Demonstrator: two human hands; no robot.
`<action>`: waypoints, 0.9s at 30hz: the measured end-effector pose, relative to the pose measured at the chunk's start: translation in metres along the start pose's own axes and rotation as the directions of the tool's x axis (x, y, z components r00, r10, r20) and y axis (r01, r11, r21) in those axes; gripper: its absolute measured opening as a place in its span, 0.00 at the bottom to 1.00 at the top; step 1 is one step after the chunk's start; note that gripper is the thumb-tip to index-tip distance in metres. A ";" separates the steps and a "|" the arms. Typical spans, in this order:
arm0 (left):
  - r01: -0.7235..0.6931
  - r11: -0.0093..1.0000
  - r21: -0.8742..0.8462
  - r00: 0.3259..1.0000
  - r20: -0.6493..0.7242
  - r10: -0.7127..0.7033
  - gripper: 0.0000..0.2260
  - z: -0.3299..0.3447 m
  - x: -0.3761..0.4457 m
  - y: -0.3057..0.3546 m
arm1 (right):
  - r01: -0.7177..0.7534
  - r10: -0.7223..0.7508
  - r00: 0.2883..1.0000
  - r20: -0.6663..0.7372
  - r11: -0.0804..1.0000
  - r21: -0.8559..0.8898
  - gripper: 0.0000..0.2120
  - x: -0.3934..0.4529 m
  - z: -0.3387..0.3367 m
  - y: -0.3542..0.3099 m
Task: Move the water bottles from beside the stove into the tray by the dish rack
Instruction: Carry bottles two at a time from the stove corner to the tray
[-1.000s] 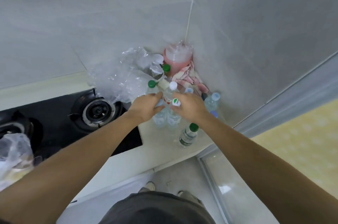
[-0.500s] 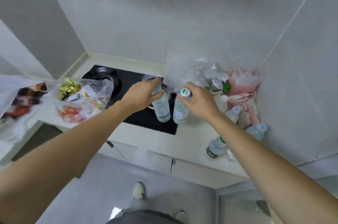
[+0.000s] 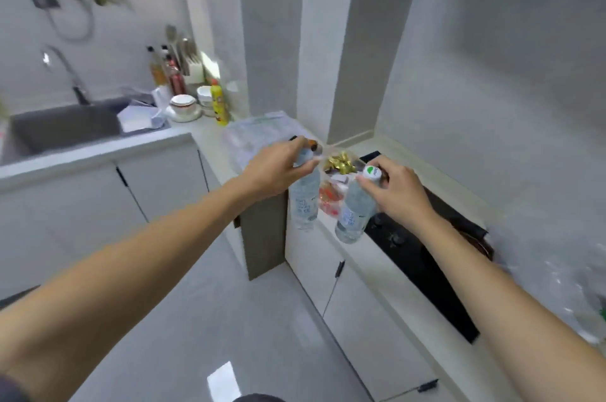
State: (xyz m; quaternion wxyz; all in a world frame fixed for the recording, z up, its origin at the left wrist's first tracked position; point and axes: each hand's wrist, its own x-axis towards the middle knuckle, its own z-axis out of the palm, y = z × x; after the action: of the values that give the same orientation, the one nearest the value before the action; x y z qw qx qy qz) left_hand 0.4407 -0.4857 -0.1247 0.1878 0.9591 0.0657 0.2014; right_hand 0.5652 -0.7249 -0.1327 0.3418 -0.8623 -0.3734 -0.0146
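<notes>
Left hand: our left hand has its fingers curled round the neck of one water bottle, which hangs below it in the air.
Right hand: our right hand pinches the second bottle just under its white cap; this one tilts a little.
Where the bottles are: both are off the counter, in front of the stove, close together but not touching.
Where we head: the sink and the dishes lie well off to the left; we cannot make out the tray itself from here.
Doing it well: we judge neck grips let full bottles swing, so we should carry them low and steady and keep them apart.
Watch for: the plastic bags on the counter between; we should pass in front of them.
</notes>
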 end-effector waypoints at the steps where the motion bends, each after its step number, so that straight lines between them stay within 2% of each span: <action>1: 0.045 0.999 0.003 0.999 -0.019 -0.045 0.14 -0.020 -0.010 -0.024 | 0.036 -0.036 0.999 0.008 0.999 -0.008 0.09 0.014 0.019 -0.024; 6: 0.204 0.978 0.049 0.975 -0.100 -0.198 0.15 -0.115 -0.071 -0.144 | 0.202 -0.204 0.978 0.050 0.979 0.041 0.08 0.079 0.126 -0.146; 12: 0.391 0.914 0.104 0.908 -0.202 -0.366 0.13 -0.210 -0.157 -0.258 | 0.313 -0.339 0.937 0.082 0.921 0.232 0.08 0.126 0.243 -0.282; 18: 0.588 0.803 0.097 0.783 -0.317 -0.535 0.14 -0.275 -0.238 -0.353 | 0.450 -0.527 0.834 0.163 0.821 0.352 0.08 0.165 0.348 -0.402; 24: 0.761 0.642 0.096 0.621 -0.393 -0.677 0.13 -0.328 -0.296 -0.442 | 0.532 -0.680 0.683 0.268 0.714 0.455 0.08 0.206 0.457 -0.506; 27: 0.836 0.543 0.081 0.519 -0.439 -0.733 0.13 -0.351 -0.316 -0.485 | 0.576 -0.748 0.594 0.296 0.652 0.493 0.09 0.233 0.510 -0.557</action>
State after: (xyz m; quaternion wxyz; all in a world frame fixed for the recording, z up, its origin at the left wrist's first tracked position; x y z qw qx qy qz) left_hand -0.0156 0.0145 -0.1284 0.1051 0.7853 0.5563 0.2506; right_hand 0.2515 0.0004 -0.1353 0.3539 -0.5569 -0.7392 0.1350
